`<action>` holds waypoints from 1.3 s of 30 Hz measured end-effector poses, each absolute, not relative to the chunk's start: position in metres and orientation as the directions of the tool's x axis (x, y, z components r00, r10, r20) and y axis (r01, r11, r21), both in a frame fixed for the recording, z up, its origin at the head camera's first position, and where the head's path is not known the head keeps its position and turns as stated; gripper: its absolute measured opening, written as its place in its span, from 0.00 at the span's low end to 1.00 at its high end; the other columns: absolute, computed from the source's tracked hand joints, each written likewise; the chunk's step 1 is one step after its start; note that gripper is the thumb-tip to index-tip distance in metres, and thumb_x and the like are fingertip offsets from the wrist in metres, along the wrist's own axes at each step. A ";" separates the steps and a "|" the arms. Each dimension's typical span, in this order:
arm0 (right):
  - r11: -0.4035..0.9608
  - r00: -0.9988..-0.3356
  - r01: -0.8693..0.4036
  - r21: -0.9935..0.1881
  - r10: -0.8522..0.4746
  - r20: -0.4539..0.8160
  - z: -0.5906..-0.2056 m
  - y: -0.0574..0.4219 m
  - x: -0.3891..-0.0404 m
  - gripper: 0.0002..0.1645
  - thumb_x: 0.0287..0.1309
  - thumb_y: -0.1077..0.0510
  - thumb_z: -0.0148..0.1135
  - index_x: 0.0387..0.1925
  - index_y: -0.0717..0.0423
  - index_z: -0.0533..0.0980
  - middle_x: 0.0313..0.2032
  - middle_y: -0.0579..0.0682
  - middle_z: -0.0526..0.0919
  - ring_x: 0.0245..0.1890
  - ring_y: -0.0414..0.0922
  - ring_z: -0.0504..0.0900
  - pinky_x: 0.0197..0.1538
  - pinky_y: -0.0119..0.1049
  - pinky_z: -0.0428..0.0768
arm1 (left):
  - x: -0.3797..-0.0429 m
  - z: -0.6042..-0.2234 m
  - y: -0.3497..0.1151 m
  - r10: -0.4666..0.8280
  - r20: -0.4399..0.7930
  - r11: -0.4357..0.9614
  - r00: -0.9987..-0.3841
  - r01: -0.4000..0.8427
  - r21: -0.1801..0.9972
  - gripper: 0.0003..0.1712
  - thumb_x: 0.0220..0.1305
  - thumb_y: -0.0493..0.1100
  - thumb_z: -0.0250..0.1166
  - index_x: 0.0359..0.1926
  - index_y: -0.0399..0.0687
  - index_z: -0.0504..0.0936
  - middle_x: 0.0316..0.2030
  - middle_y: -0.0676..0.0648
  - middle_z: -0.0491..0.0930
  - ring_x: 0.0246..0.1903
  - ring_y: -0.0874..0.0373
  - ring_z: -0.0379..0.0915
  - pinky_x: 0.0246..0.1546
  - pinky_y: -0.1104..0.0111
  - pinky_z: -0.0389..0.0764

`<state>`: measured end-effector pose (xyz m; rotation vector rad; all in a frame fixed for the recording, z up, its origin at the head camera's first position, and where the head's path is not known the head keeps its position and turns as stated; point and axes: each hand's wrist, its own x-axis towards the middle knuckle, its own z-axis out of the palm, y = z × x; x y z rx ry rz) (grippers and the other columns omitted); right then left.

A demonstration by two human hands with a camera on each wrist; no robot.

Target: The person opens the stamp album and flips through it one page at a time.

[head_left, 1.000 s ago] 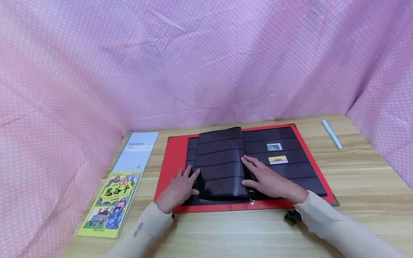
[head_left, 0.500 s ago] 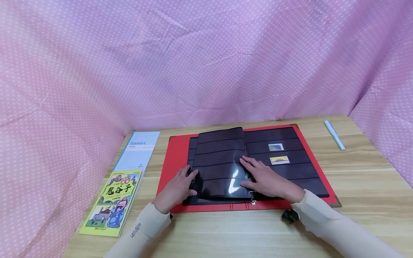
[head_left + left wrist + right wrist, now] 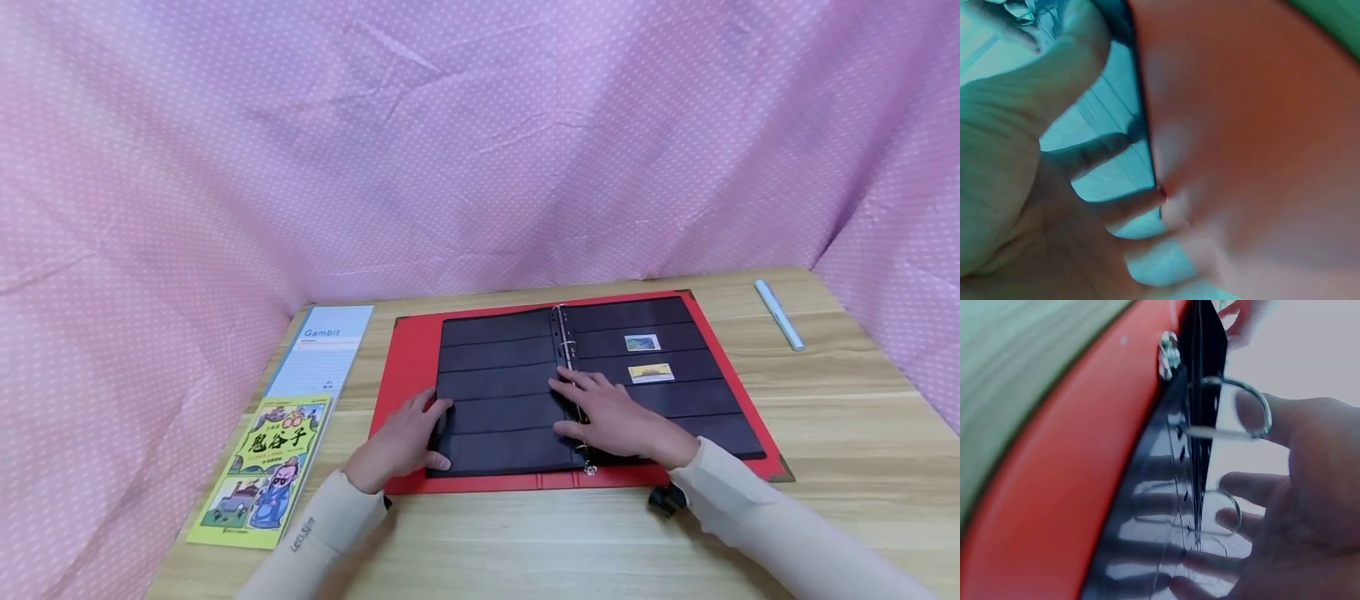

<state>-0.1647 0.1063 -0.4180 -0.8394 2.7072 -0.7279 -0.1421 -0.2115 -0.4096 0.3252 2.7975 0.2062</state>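
A red ring binder (image 3: 414, 346) lies spread on the table, with black pocket pages on both sides. My left hand (image 3: 401, 435) is at the outer edge of the left page (image 3: 495, 379), thumb apart from the fingers; its wrist view shows them spread beside the page edge. Over the metal rings (image 3: 567, 343) reaches my right hand (image 3: 622, 419), fingers extended toward the left page. In the right wrist view, nothing is gripped by that hand (image 3: 1304, 487), close to the rings (image 3: 1265, 415). A blue-green stamp (image 3: 642, 342) and a yellow stamp (image 3: 651, 373) show on the right page (image 3: 716, 404).
To the left, a yellow comic-style book (image 3: 258, 475) overlaps the lower end of a pale blue Gambit notebook (image 3: 322, 346). A light blue pen (image 3: 778, 315) lies at the right. Behind the wooden table (image 3: 525, 542) hangs a pink dotted cloth (image 3: 480, 150).
The raised, curved black page has come down flat on the left side, and the rings are now exposed. My left hand has shifted slightly left; the right hand has moved a little left too.
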 end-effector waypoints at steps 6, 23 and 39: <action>0.680 -0.858 -0.398 -0.616 -0.513 -0.012 -0.411 0.130 -0.170 0.39 0.66 0.41 0.51 0.71 0.53 0.56 0.70 0.57 0.52 0.67 0.58 0.56 0.61 0.59 0.62 | -0.150 -0.409 -0.213 0.189 -0.370 0.974 -0.910 0.128 0.185 0.57 0.37 0.53 0.80 0.70 0.56 0.60 0.69 0.37 0.50 0.65 0.33 0.43 0.54 0.36 0.61; 0.896 -0.966 -0.149 -0.417 -0.222 -0.131 -0.415 0.242 -0.162 0.44 0.65 0.38 0.50 0.60 0.75 0.64 0.58 0.79 0.61 0.57 0.74 0.56 0.55 0.70 0.58 | -0.152 -0.409 -0.213 0.168 -0.419 0.979 -0.892 0.101 0.177 0.58 0.38 0.52 0.79 0.71 0.56 0.58 0.70 0.37 0.47 0.67 0.32 0.39 0.56 0.35 0.58; 0.901 -0.968 -0.160 -0.402 -0.222 -0.113 -0.416 0.245 -0.170 0.43 0.65 0.39 0.51 0.59 0.78 0.64 0.56 0.79 0.63 0.56 0.74 0.58 0.55 0.67 0.59 | -0.150 -0.410 -0.213 0.179 -0.406 0.979 -0.896 0.123 0.161 0.58 0.40 0.54 0.78 0.71 0.56 0.57 0.70 0.38 0.47 0.67 0.32 0.40 0.55 0.35 0.59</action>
